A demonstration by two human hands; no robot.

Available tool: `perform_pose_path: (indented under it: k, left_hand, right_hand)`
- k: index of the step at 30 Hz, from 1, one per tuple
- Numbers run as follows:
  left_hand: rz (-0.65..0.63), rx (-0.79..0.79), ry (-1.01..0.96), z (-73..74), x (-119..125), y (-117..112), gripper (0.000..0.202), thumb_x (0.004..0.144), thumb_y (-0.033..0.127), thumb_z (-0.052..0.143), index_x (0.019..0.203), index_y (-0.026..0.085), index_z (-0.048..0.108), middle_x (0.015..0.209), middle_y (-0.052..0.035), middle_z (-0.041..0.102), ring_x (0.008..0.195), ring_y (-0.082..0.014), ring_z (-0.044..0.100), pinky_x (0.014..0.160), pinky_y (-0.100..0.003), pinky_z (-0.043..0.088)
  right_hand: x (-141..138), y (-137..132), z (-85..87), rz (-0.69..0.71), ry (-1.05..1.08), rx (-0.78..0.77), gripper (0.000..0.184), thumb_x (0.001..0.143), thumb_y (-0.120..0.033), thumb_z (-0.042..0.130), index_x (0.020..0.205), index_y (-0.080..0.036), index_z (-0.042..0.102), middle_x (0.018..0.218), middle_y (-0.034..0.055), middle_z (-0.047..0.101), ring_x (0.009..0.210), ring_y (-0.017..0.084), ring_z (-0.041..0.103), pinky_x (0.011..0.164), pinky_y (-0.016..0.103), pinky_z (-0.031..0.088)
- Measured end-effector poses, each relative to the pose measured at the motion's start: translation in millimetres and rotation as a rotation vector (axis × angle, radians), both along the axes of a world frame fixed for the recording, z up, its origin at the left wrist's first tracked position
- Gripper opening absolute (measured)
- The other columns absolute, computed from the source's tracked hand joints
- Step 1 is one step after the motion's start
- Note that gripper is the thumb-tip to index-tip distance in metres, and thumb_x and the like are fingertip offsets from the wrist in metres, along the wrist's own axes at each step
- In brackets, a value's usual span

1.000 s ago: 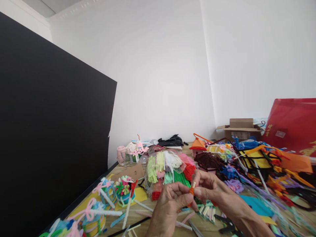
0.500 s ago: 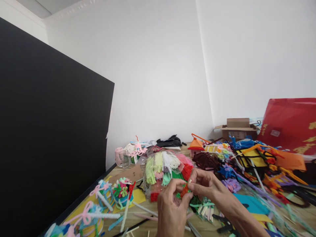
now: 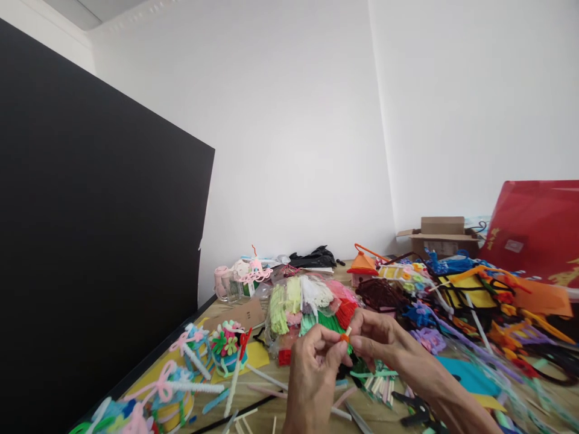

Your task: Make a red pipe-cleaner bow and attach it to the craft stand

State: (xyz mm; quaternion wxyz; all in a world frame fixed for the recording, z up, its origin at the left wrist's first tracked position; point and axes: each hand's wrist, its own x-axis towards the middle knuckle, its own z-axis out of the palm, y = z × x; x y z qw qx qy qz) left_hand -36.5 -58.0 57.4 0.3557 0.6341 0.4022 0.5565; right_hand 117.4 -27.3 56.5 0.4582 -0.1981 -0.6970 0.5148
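My left hand (image 3: 314, 371) and my right hand (image 3: 380, 340) meet above the table, fingertips pinched together on a small orange pipe-cleaner piece (image 3: 344, 337) with a pale stub sticking up from it. Both hands are closed on it. Just behind them lies a clear bag of pipe cleaners (image 3: 312, 304) in green, white, pink and red. Beneath the hands, short pastel stick pieces (image 3: 377, 386) lie on the wooden table (image 3: 253, 398).
A large black board (image 3: 90, 241) stands along the left. Finished pipe-cleaner crafts (image 3: 226, 346) sit at the lower left. A heap of coloured pipe cleaners and felt (image 3: 479, 307) fills the right, with a cardboard box (image 3: 441, 236) and red bag (image 3: 538, 232) behind. Black scissors (image 3: 414, 410) lie near my right wrist.
My hands have stayed together on the orange piece, and my fingers have shifted on it; less of the orange shows now. The view swayed slightly left and came back.
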Motion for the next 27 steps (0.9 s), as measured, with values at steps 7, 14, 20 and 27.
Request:
perform_pose_path:
  k: [7, 14, 20, 27]
  left_hand:
    - [-0.130, -0.081, -0.133, -2.6, -2.9, 6.4, 0.020, 0.074, 0.033, 0.065, 0.074, 0.015, 0.057, 0.054, -0.0004, 0.061, 0.054, -0.0140, 0.056, 0.058, -0.024, 0.041]
    - [-0.277, -0.196, -0.357, -3.4, -4.7, 11.0, 0.031, 0.070, 0.042, 0.070, 0.066, 0.014, 0.056, 0.049, 0.0044, 0.051, 0.048, -0.0093, 0.049, 0.054, -0.022, 0.037]
    - [-0.368, -0.398, -0.663, -8.2, -9.8, 23.5, 0.037, 0.060, 0.035, 0.080, 0.066, 0.015, 0.051, 0.049, 0.0080, 0.043, 0.046, -0.0052, 0.046, 0.047, -0.017, 0.034]
    - [-0.354, -0.364, -0.671, -11.6, -15.4, 30.1, 0.039, 0.062, 0.036, 0.079, 0.064, 0.015, 0.047, 0.050, 0.0074, 0.044, 0.048, -0.0053, 0.047, 0.047, -0.016, 0.034]
  right_hand:
    - [-0.1, 0.0, -0.6, -0.017, -0.021, 0.015, 0.028, 0.081, -0.043, 0.062, 0.075, -0.017, 0.054, 0.063, -0.0014, 0.055, 0.055, 0.010, 0.041, 0.051, 0.022, 0.031]
    - [-4.8, -2.0, 2.7, 0.024, -0.011, -0.022, 0.028, 0.080, -0.044, 0.063, 0.080, -0.016, 0.060, 0.068, 0.0008, 0.062, 0.056, 0.010, 0.048, 0.049, 0.021, 0.033]
    - [9.0, 11.6, -8.2, 0.022, -0.095, -0.079, 0.029, 0.076, -0.045, 0.067, 0.080, -0.016, 0.063, 0.061, -0.0033, 0.055, 0.048, 0.008, 0.044, 0.048, 0.020, 0.036]
    - [21.1, 19.2, -7.6, -0.184, -0.123, -0.014, 0.037, 0.084, -0.051, 0.055, 0.076, -0.016, 0.065, 0.071, 0.0022, 0.060, 0.066, 0.014, 0.053, 0.056, 0.023, 0.041]
